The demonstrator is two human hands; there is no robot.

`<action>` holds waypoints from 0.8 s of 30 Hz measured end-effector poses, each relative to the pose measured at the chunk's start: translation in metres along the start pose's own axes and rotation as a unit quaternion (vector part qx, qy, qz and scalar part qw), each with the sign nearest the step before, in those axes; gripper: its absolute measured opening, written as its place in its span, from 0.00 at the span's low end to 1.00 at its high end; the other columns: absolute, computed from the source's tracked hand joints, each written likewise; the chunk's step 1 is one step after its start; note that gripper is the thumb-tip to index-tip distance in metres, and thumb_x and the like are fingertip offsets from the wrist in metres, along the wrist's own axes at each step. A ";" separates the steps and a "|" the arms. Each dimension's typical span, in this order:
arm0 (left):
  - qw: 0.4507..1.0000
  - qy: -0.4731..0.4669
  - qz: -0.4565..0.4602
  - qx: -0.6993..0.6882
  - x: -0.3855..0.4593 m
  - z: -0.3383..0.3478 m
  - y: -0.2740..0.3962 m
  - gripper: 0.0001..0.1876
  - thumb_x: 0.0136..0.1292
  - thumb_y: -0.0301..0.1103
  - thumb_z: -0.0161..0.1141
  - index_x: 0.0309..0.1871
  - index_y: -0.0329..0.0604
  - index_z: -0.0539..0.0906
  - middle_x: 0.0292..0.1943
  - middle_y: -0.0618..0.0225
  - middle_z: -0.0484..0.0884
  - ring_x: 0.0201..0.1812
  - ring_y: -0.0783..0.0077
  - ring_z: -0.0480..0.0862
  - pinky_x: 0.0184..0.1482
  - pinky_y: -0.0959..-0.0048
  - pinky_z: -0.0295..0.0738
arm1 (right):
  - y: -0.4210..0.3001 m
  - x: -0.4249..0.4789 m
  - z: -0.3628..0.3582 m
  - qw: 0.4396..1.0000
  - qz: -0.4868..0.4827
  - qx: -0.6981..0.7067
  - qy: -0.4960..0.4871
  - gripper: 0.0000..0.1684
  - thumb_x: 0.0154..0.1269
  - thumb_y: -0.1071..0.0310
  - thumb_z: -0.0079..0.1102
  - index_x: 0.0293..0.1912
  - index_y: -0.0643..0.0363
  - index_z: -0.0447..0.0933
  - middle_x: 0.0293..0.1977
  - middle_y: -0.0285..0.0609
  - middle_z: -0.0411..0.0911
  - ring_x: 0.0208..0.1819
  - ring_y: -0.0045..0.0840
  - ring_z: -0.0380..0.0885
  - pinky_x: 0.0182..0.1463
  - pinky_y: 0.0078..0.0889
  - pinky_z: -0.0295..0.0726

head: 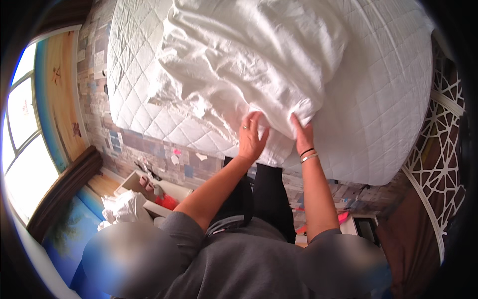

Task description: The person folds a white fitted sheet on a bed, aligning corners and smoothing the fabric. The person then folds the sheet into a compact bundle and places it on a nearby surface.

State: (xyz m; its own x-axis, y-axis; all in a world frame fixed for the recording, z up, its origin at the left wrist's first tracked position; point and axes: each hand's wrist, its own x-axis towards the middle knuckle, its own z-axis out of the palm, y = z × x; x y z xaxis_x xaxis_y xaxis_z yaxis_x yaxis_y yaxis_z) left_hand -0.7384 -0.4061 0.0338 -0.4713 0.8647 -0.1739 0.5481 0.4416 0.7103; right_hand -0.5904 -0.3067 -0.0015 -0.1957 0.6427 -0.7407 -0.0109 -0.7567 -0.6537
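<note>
A rumpled white cloth cover (242, 63), probably bedding, lies in loose folds over a white quilted mattress (377, 97). My left hand (253, 136) touches the near part of the cover with its fingertips; the thumb stands apart from the fingers. To its right, my right hand (304, 135) grips a bunched corner of the same cover, with some fingers hidden by the cloth. Between both hands a fold of white fabric (278, 147) hangs over the mattress's near edge. I wear a ring on the left hand and bands on the right wrist.
A window (24, 123) and a beach-painted wall (61, 89) are at left. An open drawer or box (168, 187) with several items sits lower left beside a white bag (125, 207). A white lattice panel (437, 149) stands at right. Paper scraps (174, 160) lie on the patterned floor (149, 145).
</note>
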 end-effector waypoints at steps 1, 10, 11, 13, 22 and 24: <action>0.998 -0.037 0.049 -0.023 0.005 0.003 0.006 0.23 0.60 0.27 0.61 0.59 0.35 0.71 0.57 0.49 0.71 0.56 0.45 0.72 0.57 0.57 0.69 | -0.007 -0.004 0.004 0.998 -0.007 -0.050 -0.033 0.29 0.60 0.59 0.69 0.56 0.65 0.72 0.51 0.43 0.76 0.49 0.24 0.76 0.52 0.25 0.75; 0.982 -0.127 0.113 0.077 0.115 0.025 0.050 0.11 0.62 0.32 0.58 0.45 0.38 0.78 0.43 0.54 0.80 0.42 0.49 0.80 0.44 0.58 0.75 | -0.007 0.037 0.001 0.985 -0.123 -0.117 0.040 0.28 0.61 0.63 0.66 0.57 0.66 0.71 0.48 0.41 0.79 0.46 0.28 0.78 0.51 0.30 0.76; 0.982 -0.102 0.146 0.056 0.134 0.031 0.069 0.13 0.61 0.33 0.59 0.48 0.38 0.78 0.44 0.54 0.79 0.44 0.49 0.80 0.46 0.59 0.75 | -0.007 0.045 0.006 0.977 -0.197 -0.049 0.067 0.28 0.61 0.63 0.66 0.57 0.66 0.71 0.49 0.42 0.79 0.47 0.28 0.78 0.52 0.30 0.75; 0.970 -0.067 0.223 0.075 0.167 0.053 0.102 0.27 0.58 0.36 0.63 0.60 0.37 0.71 0.52 0.55 0.75 0.53 0.50 0.75 0.54 0.58 0.72 | -0.016 0.048 0.022 0.990 -0.092 0.077 0.071 0.28 0.61 0.63 0.65 0.56 0.69 0.69 0.45 0.41 0.79 0.44 0.25 0.77 0.49 0.34 0.76; 0.941 -0.120 0.122 0.293 0.303 0.107 0.104 0.18 0.58 0.34 0.60 0.49 0.33 0.76 0.44 0.52 0.81 0.44 0.56 0.82 0.47 0.56 0.77 | -0.024 -0.014 0.085 0.937 -0.275 -0.216 0.002 0.41 0.56 0.67 0.63 0.66 0.61 0.56 0.48 0.55 0.68 0.48 0.51 0.73 0.47 0.43 0.78; 0.980 -0.084 0.117 0.139 0.330 0.080 0.091 0.15 0.60 0.35 0.58 0.44 0.33 0.78 0.40 0.52 0.83 0.39 0.59 0.83 0.43 0.58 0.78 | -0.029 -0.024 0.075 0.933 -0.257 -0.237 0.084 0.44 0.53 0.69 0.63 0.68 0.60 0.54 0.48 0.54 0.69 0.46 0.49 0.73 0.49 0.44 0.76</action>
State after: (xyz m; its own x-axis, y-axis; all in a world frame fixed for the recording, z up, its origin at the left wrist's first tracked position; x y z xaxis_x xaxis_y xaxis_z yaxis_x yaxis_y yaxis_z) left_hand -0.7890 -0.0610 -0.0134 -0.2029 0.9670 -0.1544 0.8059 0.2544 0.5346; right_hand -0.6590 -0.3094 0.0467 -0.1268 0.9458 -0.2990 0.3813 -0.2318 -0.8949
